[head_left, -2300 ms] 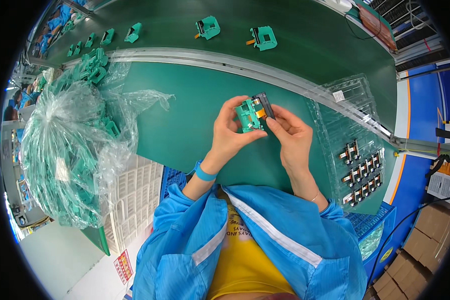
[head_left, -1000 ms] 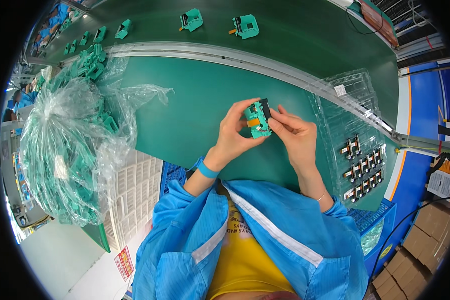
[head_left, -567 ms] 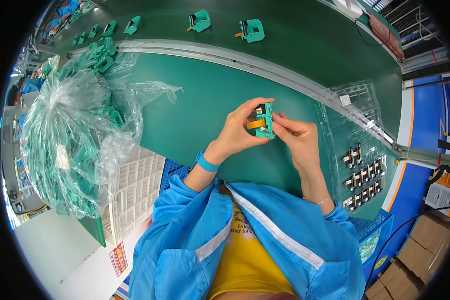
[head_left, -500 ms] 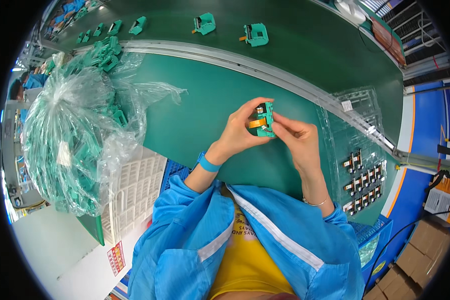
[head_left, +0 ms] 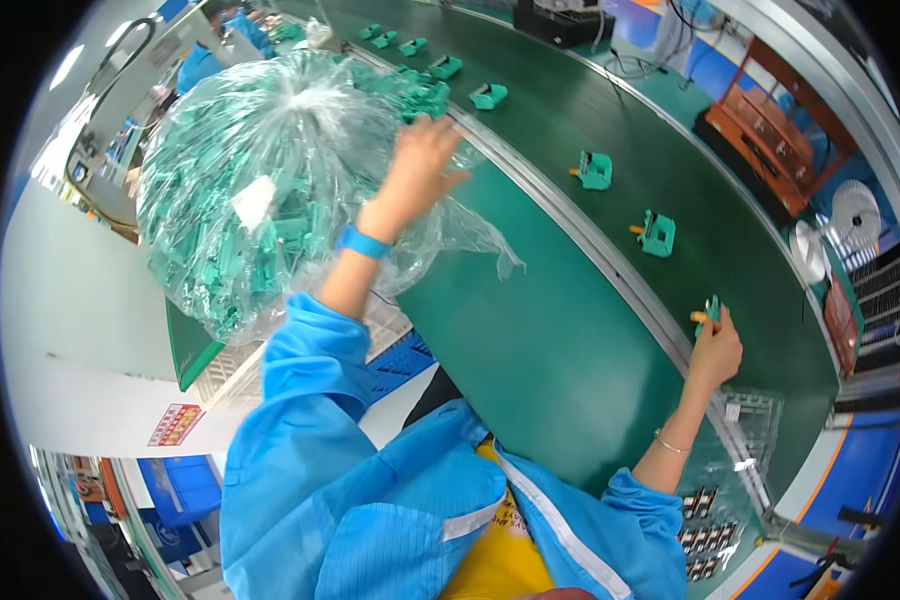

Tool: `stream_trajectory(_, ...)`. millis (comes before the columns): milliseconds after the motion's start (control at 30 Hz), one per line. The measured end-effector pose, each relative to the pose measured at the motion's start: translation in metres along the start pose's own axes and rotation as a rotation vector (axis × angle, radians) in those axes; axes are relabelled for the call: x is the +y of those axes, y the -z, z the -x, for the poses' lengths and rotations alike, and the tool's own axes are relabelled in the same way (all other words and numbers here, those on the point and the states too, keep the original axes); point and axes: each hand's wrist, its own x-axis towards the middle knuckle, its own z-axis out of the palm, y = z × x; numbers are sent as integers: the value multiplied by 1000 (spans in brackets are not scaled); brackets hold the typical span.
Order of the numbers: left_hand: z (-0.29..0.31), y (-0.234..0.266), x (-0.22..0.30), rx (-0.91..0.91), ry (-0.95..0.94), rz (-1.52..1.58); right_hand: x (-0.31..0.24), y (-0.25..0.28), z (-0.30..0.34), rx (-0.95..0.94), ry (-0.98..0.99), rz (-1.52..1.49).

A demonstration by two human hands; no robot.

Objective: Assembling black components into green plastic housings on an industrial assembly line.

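My right hand (head_left: 716,352) is at the right end of the line of parts, closed on a small green plastic housing (head_left: 712,308) with an orange flat cable. The housing is over the dark green belt (head_left: 610,260); I cannot tell whether it touches the belt. My left hand (head_left: 428,165) is reached out to the far left, slightly blurred, with thumb and fingers apart and nothing visible in it. It is over the edge of a big clear plastic bag (head_left: 300,110) full of green housings. Loose green housings (head_left: 420,95) are piled just beyond its fingers.
Several housings stand spaced along the belt, one (head_left: 658,233) nearest my right hand. A metal rail (head_left: 570,215) separates belt and green tabletop (head_left: 530,340). Clear trays hold small dark parts (head_left: 705,540) at lower right. A white crate (head_left: 240,375) is below the bag.
My hands have parted. The right one has carried the housing forward and right to the belt; the left has let go and swung to the pile by the bag. The view has turned.
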Motion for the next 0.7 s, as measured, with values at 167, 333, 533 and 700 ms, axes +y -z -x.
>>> stream_trajectory(167, -4, 43, -124, -216, 345, -623, 1, -10, 3, -13, 48, 157)
stream_trajectory(333, 20, 47, -223, -339, 421, -513, -62, -5, 21, -8, 371, -158)
stream_trajectory(533, 39, 109, -305, 667, 716, 517, -182, -44, 25, -371, 530, -694)
stream_trajectory(700, 56, 100, -299, 992, 667, 1187, -335, -124, -12, -397, 872, -814)
